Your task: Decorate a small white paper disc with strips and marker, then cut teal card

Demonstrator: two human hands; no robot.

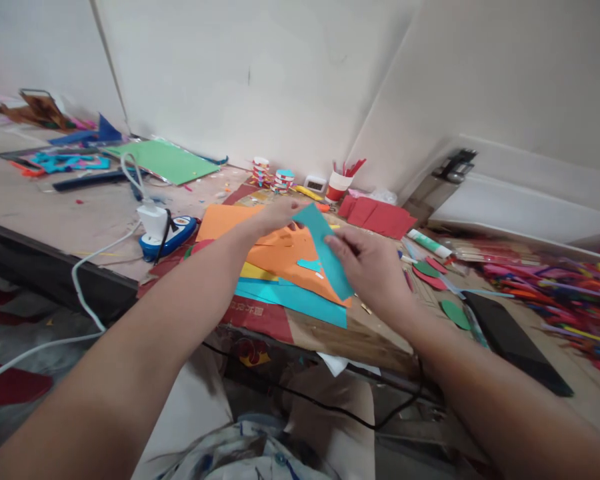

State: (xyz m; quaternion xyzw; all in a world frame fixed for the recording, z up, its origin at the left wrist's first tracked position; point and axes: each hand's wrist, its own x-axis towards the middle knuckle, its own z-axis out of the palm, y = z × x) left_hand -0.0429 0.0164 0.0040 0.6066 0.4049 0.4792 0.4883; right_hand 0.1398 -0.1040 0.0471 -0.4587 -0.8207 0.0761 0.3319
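A teal strip of paper (325, 250) is held slanted above the table. My right hand (363, 257) is closed on its right edge, thumb on top. At the strip's upper left corner, my left hand (280, 217) has its fingers closed on the paper; its fingertips are partly hidden and a little blurred. Beneath the strip lie orange paper sheets (220, 223), a small light-blue scrap (307, 265) and blue paper sheets (260, 292), with a bit of yellow paper (254, 271) between them.
A white plug on a blue power strip (167, 241) stands left, its cable hanging over the table edge. Behind are a paper cup (337, 187) of red sticks and red cards (377, 217). To the right lie a glue stick (430, 243), a black phone-like slab (515, 343) and colourful pipe cleaners (570, 300).
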